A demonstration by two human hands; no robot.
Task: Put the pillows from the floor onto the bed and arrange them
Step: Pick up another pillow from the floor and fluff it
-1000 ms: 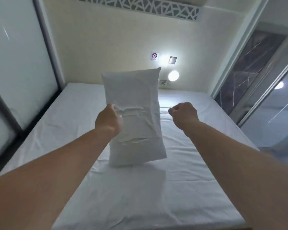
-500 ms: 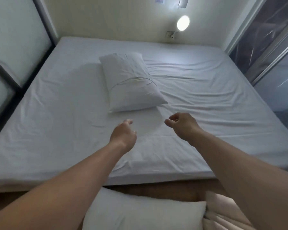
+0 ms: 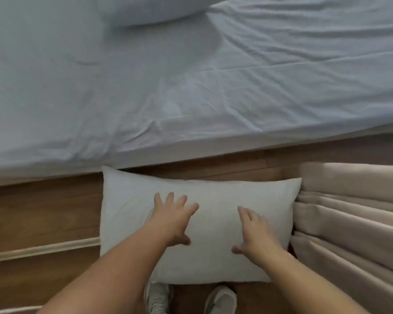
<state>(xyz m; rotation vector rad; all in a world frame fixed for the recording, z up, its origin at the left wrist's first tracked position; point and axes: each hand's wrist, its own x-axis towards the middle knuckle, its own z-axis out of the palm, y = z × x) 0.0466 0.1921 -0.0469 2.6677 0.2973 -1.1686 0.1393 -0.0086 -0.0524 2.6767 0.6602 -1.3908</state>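
Observation:
A white pillow (image 3: 213,196) lies flat on the wooden floor just in front of the bed (image 3: 100,98). Both of my hands hover over it with fingers spread. My left hand (image 3: 174,216) is above its left middle, my right hand (image 3: 254,234) above its right middle. Neither holds anything. I cannot tell whether the palms touch the pillow. A second white pillow (image 3: 154,10) rests on the bed at the top edge, only its near end in view.
The bed's white sheet is wrinkled. A folded beige blanket (image 3: 354,218) lies on the floor against the pillow's right end. My two shoes (image 3: 220,300) stand just behind the pillow. A pale strip (image 3: 43,248) runs across the floor at the left.
My left hand let go of the first pillow, which now lies on the bed. My view dropped to the floor, and both hands opened and came down over the second pillow.

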